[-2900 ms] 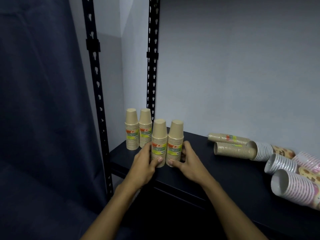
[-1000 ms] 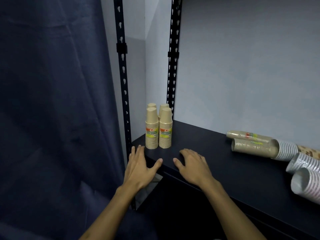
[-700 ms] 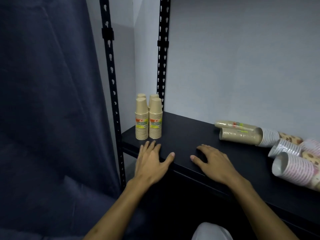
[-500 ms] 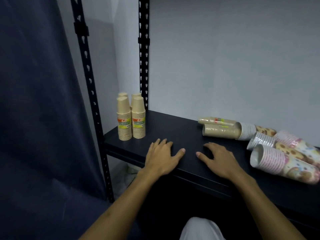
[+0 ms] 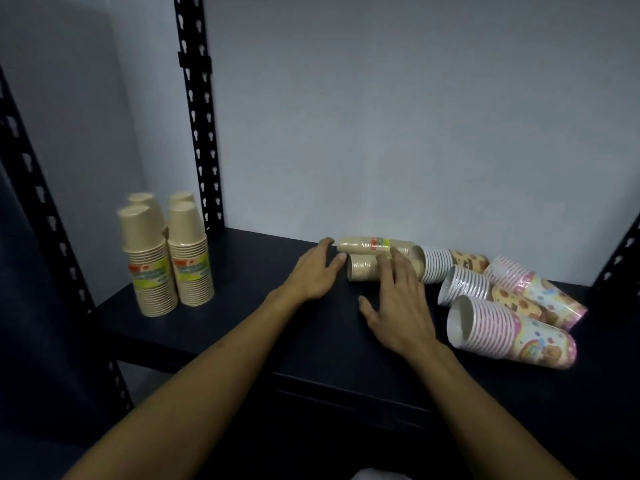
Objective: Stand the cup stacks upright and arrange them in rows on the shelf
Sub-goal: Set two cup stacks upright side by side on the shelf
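Two lying kraft cup stacks [image 5: 362, 277] are reached by the left hand [image 5: 311, 271] and right hand [image 5: 398, 306], each grip open, empty; if nudged, they could roll into the patterned stacks [image 5: 509, 329].

Tan cup stacks [image 5: 169, 258], black shelf [image 5: 263, 306], pink patterned cups [image 5: 512, 337]

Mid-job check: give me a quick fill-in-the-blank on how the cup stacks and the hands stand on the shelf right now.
1. The number of brown cup stacks standing upright at the shelf's left end is ____.
2. The patterned cup stacks on the right all lie on their ____.
3. The left hand and right hand reach for two lying stacks whose colour is ____.

Missing words: four; sides; brown
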Demonstrator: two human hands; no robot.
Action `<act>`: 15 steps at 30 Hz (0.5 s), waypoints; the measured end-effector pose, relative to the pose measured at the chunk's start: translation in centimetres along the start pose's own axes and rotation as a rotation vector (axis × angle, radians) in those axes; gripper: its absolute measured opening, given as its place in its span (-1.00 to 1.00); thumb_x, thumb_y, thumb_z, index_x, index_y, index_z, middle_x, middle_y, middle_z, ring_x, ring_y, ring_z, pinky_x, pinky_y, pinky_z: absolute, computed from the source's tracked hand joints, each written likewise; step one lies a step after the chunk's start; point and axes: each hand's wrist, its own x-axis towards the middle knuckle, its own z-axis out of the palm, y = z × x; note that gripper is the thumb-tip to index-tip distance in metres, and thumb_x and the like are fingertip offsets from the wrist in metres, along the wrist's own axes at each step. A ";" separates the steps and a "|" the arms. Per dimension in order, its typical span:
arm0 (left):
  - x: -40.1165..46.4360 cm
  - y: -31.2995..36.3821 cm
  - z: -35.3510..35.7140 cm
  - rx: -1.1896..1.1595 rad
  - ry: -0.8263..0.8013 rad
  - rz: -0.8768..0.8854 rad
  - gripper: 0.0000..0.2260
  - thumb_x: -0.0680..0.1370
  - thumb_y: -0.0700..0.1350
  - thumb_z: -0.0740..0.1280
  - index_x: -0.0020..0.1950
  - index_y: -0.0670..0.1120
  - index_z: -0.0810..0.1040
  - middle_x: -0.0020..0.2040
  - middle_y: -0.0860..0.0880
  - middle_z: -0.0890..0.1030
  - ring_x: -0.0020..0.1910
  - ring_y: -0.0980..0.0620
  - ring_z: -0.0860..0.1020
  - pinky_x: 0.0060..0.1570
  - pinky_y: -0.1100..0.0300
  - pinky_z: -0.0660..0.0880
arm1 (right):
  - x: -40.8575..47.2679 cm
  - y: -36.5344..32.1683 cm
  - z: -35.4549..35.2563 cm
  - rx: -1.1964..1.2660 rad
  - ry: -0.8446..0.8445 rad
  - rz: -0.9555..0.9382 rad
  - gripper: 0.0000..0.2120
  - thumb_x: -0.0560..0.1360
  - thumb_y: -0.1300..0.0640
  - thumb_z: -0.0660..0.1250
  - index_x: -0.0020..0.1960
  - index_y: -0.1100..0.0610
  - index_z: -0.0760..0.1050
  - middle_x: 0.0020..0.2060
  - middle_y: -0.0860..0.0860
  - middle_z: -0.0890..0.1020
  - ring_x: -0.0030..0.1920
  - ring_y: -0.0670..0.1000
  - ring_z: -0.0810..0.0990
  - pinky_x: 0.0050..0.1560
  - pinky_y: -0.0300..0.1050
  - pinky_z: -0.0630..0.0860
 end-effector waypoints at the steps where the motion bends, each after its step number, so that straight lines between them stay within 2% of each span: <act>1: 1.1 0.0 0.2 -0.024 0.008 0.009 -0.51 0.69 0.08 0.15 0.59 -0.03 0.19 0.53 -0.13 0.35 0.50 -0.13 0.32 0.38 0.08 0.27 | 0.4 0.1 0.2 -0.001 -0.004 0.003 -0.22 0.59 -0.13 0.25 0.63 0.09 -0.06 0.64 0.08 -0.14 0.63 0.10 -0.19 0.60 0.10 -0.02; 4: 4.3 -0.6 0.8 -0.076 0.010 0.023 -0.54 0.69 -0.02 0.19 0.59 0.01 0.20 0.52 -0.11 0.37 0.48 -0.12 0.35 0.40 0.08 0.27 | 1.5 0.4 0.8 -0.004 -0.039 0.013 -0.23 0.62 -0.19 0.16 0.64 0.07 -0.12 0.65 0.05 -0.17 0.63 0.05 -0.27 0.61 0.10 -0.10; 6: 6.0 -1.0 1.6 -0.093 -0.009 0.026 -0.54 0.68 -0.01 0.22 0.58 0.04 0.25 0.49 -0.07 0.42 0.43 -0.09 0.41 0.43 0.06 0.30 | 2.0 0.6 1.2 -0.007 -0.058 0.015 -0.26 0.63 -0.19 0.13 0.65 0.06 -0.12 0.65 0.04 -0.14 0.63 0.04 -0.27 0.61 0.10 -0.12; 9: 7.5 -1.6 2.3 -0.082 0.035 0.019 -0.61 0.62 0.05 0.32 0.45 0.09 0.44 0.33 0.01 0.56 0.31 -0.04 0.50 0.40 -0.06 0.35 | 2.3 1.0 1.5 0.037 -0.057 0.001 -0.31 0.64 -0.21 0.11 0.64 0.04 -0.03 0.65 0.01 -0.07 0.63 0.00 -0.24 0.60 0.07 -0.09; 12: 7.9 -2.0 2.0 -0.177 0.073 0.023 -0.69 0.54 0.02 0.45 0.26 0.03 0.59 0.15 0.01 0.64 0.14 0.03 0.58 0.20 0.15 0.47 | 2.6 1.3 1.4 0.146 -0.010 -0.007 -0.40 0.63 -0.23 0.12 0.58 0.00 0.16 0.63 -0.02 0.08 0.63 -0.01 -0.09 0.59 0.06 0.01; 15: 7.3 -2.7 1.0 -0.199 0.043 0.036 -0.73 0.49 -0.03 0.52 0.15 -0.02 0.60 0.07 0.03 0.66 0.07 0.08 0.62 0.08 0.25 0.51 | 2.8 1.6 1.6 0.194 0.047 -0.022 -0.43 0.62 -0.24 0.15 0.53 0.00 0.26 0.56 -0.05 0.25 0.60 0.00 0.10 0.54 0.15 0.18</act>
